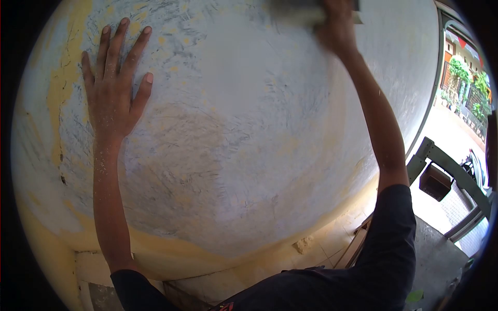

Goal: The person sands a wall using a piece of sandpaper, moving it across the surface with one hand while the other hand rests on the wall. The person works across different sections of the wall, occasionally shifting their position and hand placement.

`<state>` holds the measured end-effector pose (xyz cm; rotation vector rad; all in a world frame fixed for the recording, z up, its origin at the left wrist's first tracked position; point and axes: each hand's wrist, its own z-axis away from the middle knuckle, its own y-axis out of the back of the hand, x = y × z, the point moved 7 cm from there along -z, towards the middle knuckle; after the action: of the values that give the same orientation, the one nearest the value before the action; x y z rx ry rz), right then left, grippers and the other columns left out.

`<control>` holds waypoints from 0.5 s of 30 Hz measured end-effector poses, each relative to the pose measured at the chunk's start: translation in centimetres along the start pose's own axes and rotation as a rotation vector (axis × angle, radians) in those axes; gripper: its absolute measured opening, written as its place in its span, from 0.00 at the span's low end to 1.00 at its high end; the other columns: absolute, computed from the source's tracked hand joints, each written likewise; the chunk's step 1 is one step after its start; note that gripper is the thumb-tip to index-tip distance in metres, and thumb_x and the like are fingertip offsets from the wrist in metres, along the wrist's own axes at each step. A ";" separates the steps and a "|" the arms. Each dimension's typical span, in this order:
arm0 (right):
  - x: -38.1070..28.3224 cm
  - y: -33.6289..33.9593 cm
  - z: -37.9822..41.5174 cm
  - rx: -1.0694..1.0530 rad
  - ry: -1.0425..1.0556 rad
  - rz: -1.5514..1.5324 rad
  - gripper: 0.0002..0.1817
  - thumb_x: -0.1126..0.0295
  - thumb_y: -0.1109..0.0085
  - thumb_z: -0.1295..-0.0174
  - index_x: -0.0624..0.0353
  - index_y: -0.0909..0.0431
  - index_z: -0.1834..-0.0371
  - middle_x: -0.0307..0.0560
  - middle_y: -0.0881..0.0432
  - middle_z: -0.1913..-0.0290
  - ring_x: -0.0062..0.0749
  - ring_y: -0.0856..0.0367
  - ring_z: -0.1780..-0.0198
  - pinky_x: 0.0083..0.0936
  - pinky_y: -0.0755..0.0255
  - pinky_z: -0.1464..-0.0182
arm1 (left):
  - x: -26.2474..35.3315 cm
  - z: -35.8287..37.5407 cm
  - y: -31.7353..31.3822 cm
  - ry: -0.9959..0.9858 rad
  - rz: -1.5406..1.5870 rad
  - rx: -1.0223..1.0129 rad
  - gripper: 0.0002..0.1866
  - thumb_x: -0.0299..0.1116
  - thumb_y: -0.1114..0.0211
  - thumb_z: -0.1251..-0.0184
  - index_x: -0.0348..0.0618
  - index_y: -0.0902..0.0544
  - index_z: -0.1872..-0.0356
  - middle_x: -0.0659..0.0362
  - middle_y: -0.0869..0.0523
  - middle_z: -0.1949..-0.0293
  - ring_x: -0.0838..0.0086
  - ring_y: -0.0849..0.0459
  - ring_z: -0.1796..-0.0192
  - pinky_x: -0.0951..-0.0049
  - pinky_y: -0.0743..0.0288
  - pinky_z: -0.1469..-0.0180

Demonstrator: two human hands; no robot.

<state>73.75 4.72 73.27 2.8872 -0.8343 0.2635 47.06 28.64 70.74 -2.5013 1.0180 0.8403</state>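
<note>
Wall [249,171], one: pale, patchy, yellow toward its left edge and along its bottom edge. Left hand [113,98], one: palm laid on the wall's upper left, grip apart, fingers spread. Right hand [338,33], one: grip clamped on a dark-topped tool [296,11], blurred, at the wall's upper part, right of centre.

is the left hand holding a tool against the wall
No, the left hand is empty, its spread fingers laid over the patchy wall.
</note>
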 end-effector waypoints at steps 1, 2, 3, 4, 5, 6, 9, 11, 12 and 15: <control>3.4 0.8 -0.6 0.159 -0.260 -0.054 0.40 0.82 0.48 0.39 0.35 0.39 0.23 0.44 0.51 0.18 0.48 0.58 0.18 0.57 0.68 0.21 | 0.1 0.0 0.0 0.000 0.008 0.002 0.30 0.62 0.64 0.24 0.71 0.36 0.25 0.66 0.41 0.22 0.64 0.47 0.20 0.35 0.58 0.24; 5.1 0.6 -0.3 0.240 -0.477 -0.098 0.38 0.81 0.48 0.38 0.35 0.38 0.24 0.44 0.49 0.19 0.48 0.57 0.18 0.57 0.67 0.22 | 0.2 0.1 0.0 0.003 0.018 0.003 0.31 0.62 0.65 0.24 0.70 0.36 0.25 0.66 0.41 0.22 0.64 0.47 0.20 0.36 0.58 0.24; 3.6 1.0 0.4 0.245 -0.478 -0.096 0.38 0.81 0.48 0.38 0.35 0.38 0.24 0.44 0.49 0.19 0.48 0.57 0.18 0.57 0.67 0.22 | 0.0 0.0 0.1 0.002 0.019 0.009 0.31 0.63 0.66 0.25 0.70 0.36 0.25 0.66 0.40 0.22 0.63 0.47 0.20 0.36 0.58 0.24; -0.1 0.3 0.6 0.083 -0.208 -0.047 0.38 0.81 0.49 0.38 0.36 0.38 0.24 0.46 0.48 0.19 0.49 0.56 0.19 0.57 0.66 0.22 | -0.1 -0.1 0.3 0.003 0.009 0.021 0.31 0.63 0.66 0.25 0.70 0.36 0.25 0.66 0.40 0.22 0.63 0.47 0.20 0.36 0.58 0.24; -3.4 -0.3 0.9 -0.075 0.069 0.006 0.37 0.81 0.50 0.38 0.37 0.37 0.24 0.48 0.47 0.20 0.50 0.55 0.19 0.56 0.66 0.22 | -0.1 0.0 0.1 0.010 0.004 -0.002 0.31 0.63 0.66 0.25 0.70 0.36 0.25 0.65 0.41 0.22 0.63 0.47 0.20 0.36 0.58 0.24; -4.7 -0.1 1.4 -0.133 0.257 0.009 0.39 0.82 0.48 0.40 0.38 0.37 0.24 0.49 0.48 0.19 0.50 0.55 0.19 0.56 0.66 0.22 | -0.1 0.0 0.0 0.016 0.004 -0.029 0.32 0.63 0.66 0.25 0.70 0.36 0.25 0.65 0.41 0.22 0.63 0.47 0.20 0.36 0.58 0.24; 1.8 1.2 -0.1 0.076 -0.206 -0.086 0.41 0.82 0.44 0.41 0.37 0.38 0.23 0.47 0.50 0.19 0.48 0.57 0.18 0.55 0.66 0.21 | 0.0 0.0 0.1 0.024 0.008 -0.027 0.32 0.63 0.67 0.25 0.70 0.36 0.25 0.65 0.41 0.22 0.63 0.47 0.20 0.36 0.59 0.24; 4.6 0.6 1.1 0.220 -0.377 -0.059 0.43 0.82 0.41 0.43 0.36 0.38 0.23 0.45 0.50 0.19 0.47 0.57 0.18 0.55 0.66 0.21 | 0.2 0.2 0.0 0.023 0.006 -0.037 0.32 0.63 0.67 0.25 0.69 0.36 0.25 0.65 0.42 0.22 0.63 0.47 0.20 0.36 0.59 0.24; 1.8 -0.1 1.4 0.082 -0.229 -0.016 0.42 0.81 0.40 0.43 0.36 0.38 0.24 0.46 0.49 0.19 0.48 0.56 0.18 0.55 0.65 0.21 | 0.0 0.0 0.0 0.021 -0.013 -0.042 0.32 0.63 0.67 0.25 0.69 0.36 0.25 0.65 0.42 0.22 0.63 0.47 0.20 0.36 0.59 0.24; -3.4 0.0 2.6 -0.125 0.285 0.019 0.44 0.80 0.35 0.46 0.38 0.36 0.25 0.47 0.46 0.20 0.49 0.55 0.19 0.57 0.63 0.22 | 0.1 -0.1 0.3 0.034 0.015 -0.035 0.32 0.63 0.68 0.24 0.69 0.36 0.25 0.65 0.42 0.22 0.63 0.47 0.20 0.36 0.58 0.24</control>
<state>71.24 6.05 70.03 2.6435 -0.7951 0.5858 46.93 28.35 70.76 -2.5480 1.0431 0.8299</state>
